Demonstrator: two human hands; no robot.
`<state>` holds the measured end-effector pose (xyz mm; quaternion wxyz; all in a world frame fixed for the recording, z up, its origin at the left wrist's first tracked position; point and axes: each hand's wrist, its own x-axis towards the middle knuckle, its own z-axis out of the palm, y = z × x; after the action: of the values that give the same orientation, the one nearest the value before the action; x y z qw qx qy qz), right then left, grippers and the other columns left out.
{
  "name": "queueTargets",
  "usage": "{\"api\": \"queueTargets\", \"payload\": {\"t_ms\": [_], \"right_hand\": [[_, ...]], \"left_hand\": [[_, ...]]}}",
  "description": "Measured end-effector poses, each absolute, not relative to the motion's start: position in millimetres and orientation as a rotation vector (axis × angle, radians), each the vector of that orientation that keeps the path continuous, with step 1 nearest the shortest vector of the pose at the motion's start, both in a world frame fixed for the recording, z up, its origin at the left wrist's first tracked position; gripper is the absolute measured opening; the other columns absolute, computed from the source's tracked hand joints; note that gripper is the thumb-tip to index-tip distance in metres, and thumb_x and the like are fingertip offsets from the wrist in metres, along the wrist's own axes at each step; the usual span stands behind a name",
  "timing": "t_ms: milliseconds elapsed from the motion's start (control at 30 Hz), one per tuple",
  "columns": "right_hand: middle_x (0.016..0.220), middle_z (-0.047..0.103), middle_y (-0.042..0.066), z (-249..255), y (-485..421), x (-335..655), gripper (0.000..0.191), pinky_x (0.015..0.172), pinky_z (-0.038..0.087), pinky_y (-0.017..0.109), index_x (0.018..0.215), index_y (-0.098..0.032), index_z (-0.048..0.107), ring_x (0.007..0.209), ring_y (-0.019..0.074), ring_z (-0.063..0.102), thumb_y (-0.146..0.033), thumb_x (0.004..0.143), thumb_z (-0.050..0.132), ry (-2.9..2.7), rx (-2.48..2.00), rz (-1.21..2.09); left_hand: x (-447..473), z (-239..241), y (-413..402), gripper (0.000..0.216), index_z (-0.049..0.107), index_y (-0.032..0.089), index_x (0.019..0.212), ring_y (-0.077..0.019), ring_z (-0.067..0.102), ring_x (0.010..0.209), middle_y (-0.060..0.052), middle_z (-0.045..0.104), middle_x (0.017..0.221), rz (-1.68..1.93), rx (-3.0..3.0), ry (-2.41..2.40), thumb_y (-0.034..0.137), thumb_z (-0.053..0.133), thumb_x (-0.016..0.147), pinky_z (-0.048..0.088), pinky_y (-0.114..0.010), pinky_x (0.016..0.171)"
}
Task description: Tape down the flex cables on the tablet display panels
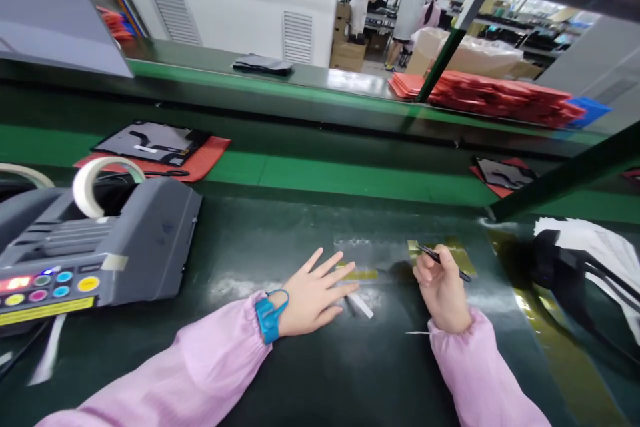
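My left hand (313, 293) is spread flat at the middle of the dark green bench, its fingers apart and holding nothing. A blue wrist strap (271, 317) is round that wrist. Beside its fingertips lie a clear film (353, 250) with a yellow strip (364, 275) along its lower edge, and a white strip (363, 305). To the right, my right hand (443, 287) pinches slim black tweezers (431, 253). Their tip points left, at a small piece of yellow tape (413, 249). More yellow tape (460, 255) lies behind that hand.
A grey tape dispenser (155, 240) with a tape roll (85, 188) stands left. Behind it, a flat panel (160, 140) rests on a red sheet (215, 155). At right are a black cabled device (550, 260), white papers (590, 240) and a green post (565, 177). Red bags (500, 97) fill the shelf.
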<state>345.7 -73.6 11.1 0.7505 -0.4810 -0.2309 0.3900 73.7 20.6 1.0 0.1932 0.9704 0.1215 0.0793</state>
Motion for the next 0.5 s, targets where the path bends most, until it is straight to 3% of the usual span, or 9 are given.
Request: {"api": "queueTargets", "payload": {"t_ms": [267,500], "right_hand": [[0.056,0.034,-0.012,15,-64,360,0.05,0.039,0.034,0.014,0.07,-0.022,0.051,0.044,0.0037,0.027,-0.037,0.061,0.098,-0.146,-0.888,1.099],[0.054,0.035,-0.011,8,-58,358,0.046,0.047,0.039,0.018,0.074,-0.024,0.054,0.046,0.0064,0.028,-0.045,0.066,0.095,-0.345,-1.009,1.064]], "left_hand": [[71,-3,22,0.05,0.056,0.026,0.147,-0.0377,0.036,0.155,-0.008,0.046,0.163,0.248,2.729,0.304,0.03,0.061,0.098,0.019,-0.065,0.127],[71,-13,17,0.044,0.059,0.025,0.145,-0.0343,0.036,0.155,-0.007,0.05,0.161,0.424,2.681,0.322,0.039,0.054,0.103,0.017,-0.063,0.128]]}}
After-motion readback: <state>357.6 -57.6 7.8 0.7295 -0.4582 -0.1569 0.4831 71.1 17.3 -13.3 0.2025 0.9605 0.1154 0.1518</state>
